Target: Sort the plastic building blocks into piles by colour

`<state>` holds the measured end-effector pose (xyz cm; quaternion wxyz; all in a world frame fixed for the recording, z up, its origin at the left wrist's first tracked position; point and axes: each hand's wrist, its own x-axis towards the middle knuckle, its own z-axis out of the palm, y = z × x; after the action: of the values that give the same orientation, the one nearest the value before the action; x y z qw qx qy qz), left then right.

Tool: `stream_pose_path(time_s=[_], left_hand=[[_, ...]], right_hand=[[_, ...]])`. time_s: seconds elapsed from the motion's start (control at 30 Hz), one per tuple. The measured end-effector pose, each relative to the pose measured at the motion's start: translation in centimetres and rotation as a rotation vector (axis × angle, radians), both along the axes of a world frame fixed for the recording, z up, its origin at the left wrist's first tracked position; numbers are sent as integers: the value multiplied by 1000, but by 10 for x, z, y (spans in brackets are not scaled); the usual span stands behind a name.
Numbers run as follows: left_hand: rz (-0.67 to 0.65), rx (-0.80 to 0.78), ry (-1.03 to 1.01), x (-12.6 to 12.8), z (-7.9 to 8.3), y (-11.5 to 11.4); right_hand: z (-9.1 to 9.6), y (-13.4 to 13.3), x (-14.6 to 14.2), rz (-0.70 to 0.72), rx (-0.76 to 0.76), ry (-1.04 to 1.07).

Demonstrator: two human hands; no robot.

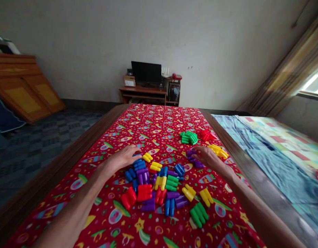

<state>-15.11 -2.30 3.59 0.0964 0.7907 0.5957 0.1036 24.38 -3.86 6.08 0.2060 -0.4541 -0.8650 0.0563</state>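
A heap of plastic blocks [159, 187] in red, blue, yellow, green and purple lies on a red patterned tablecloth [153, 127]. My left hand [125, 156] rests palm down at the heap's far left edge, its fingers curled over a blue block [138, 163] beside a yellow one [147, 157]. Over to the right, my right hand [206, 156] lies with its fingers on a small pile of purple blocks [192, 154]. Just beyond that hand sit sorted groups: yellow [218, 151], red [207, 135] and green [189, 137].
The table's wooden rim [71, 151] shows on both sides of the cloth. A bed with a blue and patchwork cover [277, 151] stands close on the right. A desk with a monitor [146, 74] is against the far wall, a wooden cabinet [24, 89] at left.
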Motion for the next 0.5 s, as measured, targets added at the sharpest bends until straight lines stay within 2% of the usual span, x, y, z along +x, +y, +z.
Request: stream_pose_path(time_s=[0.1, 0.23, 0.37, 0.43, 0.5], left_hand=[[-27, -89, -25, -12, -1, 0], [-30, -182, -53, -14, 8, -1], [-23, -239, 1, 3, 20, -8], [-49, -214, 18, 14, 21, -14], [-110, -174, -2, 21, 15, -17]], right_hand=[[-8, -13, 17, 34, -48, 35], [-30, -23, 31, 36, -13, -34], [-52, -16, 25, -20, -40, -16], [-55, -11, 18, -26, -51, 18], [-52, -9, 11, -22, -22, 31]])
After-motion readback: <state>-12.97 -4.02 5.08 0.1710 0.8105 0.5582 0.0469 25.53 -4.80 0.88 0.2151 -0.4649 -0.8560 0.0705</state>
